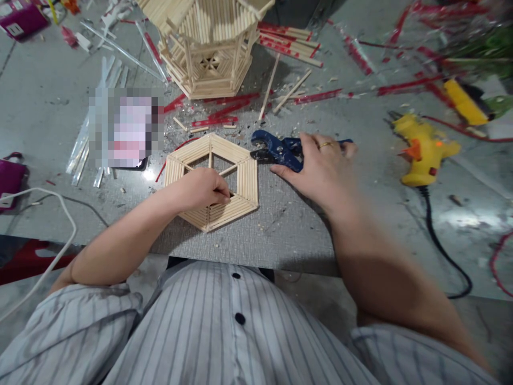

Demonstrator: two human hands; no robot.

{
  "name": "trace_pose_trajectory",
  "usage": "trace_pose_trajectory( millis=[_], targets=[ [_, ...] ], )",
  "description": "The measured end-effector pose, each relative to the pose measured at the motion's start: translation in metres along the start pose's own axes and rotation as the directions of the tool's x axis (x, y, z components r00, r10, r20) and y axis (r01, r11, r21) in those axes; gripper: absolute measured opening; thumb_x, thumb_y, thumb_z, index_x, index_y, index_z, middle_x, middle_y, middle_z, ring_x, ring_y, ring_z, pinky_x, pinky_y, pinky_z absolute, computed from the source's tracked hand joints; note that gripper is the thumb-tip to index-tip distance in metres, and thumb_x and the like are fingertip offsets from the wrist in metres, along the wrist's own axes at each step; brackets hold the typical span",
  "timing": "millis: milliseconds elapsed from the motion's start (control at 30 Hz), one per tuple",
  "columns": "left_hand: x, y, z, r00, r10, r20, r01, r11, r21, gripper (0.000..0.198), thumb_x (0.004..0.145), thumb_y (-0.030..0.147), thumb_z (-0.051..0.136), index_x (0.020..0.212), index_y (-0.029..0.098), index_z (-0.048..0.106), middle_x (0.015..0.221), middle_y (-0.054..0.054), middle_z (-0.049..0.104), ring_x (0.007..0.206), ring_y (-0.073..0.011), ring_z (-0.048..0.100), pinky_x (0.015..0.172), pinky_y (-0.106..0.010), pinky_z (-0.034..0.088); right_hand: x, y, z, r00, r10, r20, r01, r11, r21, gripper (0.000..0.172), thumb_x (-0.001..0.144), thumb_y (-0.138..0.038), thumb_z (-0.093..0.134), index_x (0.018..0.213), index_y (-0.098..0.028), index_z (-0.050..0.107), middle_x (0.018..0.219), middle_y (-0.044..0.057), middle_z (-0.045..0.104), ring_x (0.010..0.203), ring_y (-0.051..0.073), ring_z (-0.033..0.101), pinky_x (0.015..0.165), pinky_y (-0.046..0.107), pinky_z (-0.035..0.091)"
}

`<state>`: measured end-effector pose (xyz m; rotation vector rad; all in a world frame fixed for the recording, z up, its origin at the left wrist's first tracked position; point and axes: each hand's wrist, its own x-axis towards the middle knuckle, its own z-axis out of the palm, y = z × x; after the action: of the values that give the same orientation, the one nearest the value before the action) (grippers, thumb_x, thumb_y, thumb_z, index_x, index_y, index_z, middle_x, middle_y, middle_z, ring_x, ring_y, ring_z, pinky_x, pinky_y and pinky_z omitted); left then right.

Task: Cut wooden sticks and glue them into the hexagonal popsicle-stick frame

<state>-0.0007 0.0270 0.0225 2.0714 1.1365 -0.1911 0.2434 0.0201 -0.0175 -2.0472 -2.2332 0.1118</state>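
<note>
A flat hexagonal frame made of thin wooden sticks lies on the grey table in front of me. My left hand rests over its near side, fingers pinched on a short wooden stick that points into the frame's hollow middle. My right hand, with a ring on one finger, lies on top of blue-handled cutters just right of the frame; the fingers are curled over the handles and the jaws point at the frame's right corner.
A tall stick-built pavilion model stands behind the frame. A yellow glue gun with a black cord lies to the right. Loose sticks and red wrappers litter the back. A white cable runs at left.
</note>
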Motion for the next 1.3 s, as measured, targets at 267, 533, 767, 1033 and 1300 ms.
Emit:
trace_pose_trajectory(
  millis=[267,533,767,1033,1300],
  targets=[
    [0.001,0.001,-0.001,1.000,0.005,0.014,-0.005,0.999,0.033,0.017,0.079,0.025,0.059,0.078,0.018,0.074,0.072,0.000,0.071,0.063,-0.0101,0.058,0.065,-0.023,0.037,0.000,0.000,0.000,1.000,0.005,0.011,-0.004,1.000,-0.022,0.079,0.084,-0.067,0.040,0.142,-0.013,0.037,0.133,0.025,0.049,0.123,0.043,0.041,0.094,0.059,0.027],
    [0.000,0.001,-0.002,1.000,0.013,0.025,-0.015,0.997,0.075,0.018,0.079,0.022,0.056,0.082,0.016,0.073,0.075,-0.002,0.071,0.064,-0.0101,0.058,0.065,-0.022,0.038,0.001,0.000,0.005,1.000,-0.004,-0.024,0.004,1.000,-0.019,0.078,0.084,-0.067,0.041,0.139,-0.012,0.039,0.134,0.026,0.050,0.124,0.041,0.042,0.096,0.062,0.026],
    [-0.001,-0.002,-0.004,0.999,0.024,0.029,-0.027,0.996,0.090,0.021,0.079,0.024,0.053,0.083,0.017,0.073,0.076,-0.001,0.073,0.065,-0.0105,0.060,0.064,-0.021,0.038,0.003,-0.001,-0.007,1.000,0.025,-0.008,-0.025,1.000,-0.010,0.070,0.091,-0.060,0.025,0.142,-0.014,0.037,0.143,0.020,0.044,0.131,0.035,0.040,0.102,0.060,0.026],
    [0.000,-0.002,-0.005,0.999,0.031,0.011,-0.031,0.996,0.079,0.022,0.079,0.027,0.055,0.080,0.017,0.074,0.069,0.000,0.071,0.062,-0.0096,0.058,0.062,-0.021,0.038,0.009,0.077,-0.042,0.742,0.631,-0.228,-0.629,0.772,0.090,0.053,0.086,-0.036,0.046,0.126,-0.003,0.058,0.124,0.027,0.058,0.119,0.037,0.050,0.088,0.043,0.036],
    [-0.002,0.000,-0.004,1.000,0.016,0.013,-0.016,1.000,0.016,0.019,0.078,0.024,0.057,0.080,0.017,0.074,0.073,-0.001,0.072,0.065,-0.0108,0.060,0.064,-0.022,0.039,0.003,0.133,-0.023,0.526,0.846,-0.088,-0.838,0.533,0.119,0.047,0.072,-0.030,0.062,0.115,-0.011,0.065,0.102,0.024,0.062,0.087,0.032,0.054,0.068,0.043,0.030]
  ],
)
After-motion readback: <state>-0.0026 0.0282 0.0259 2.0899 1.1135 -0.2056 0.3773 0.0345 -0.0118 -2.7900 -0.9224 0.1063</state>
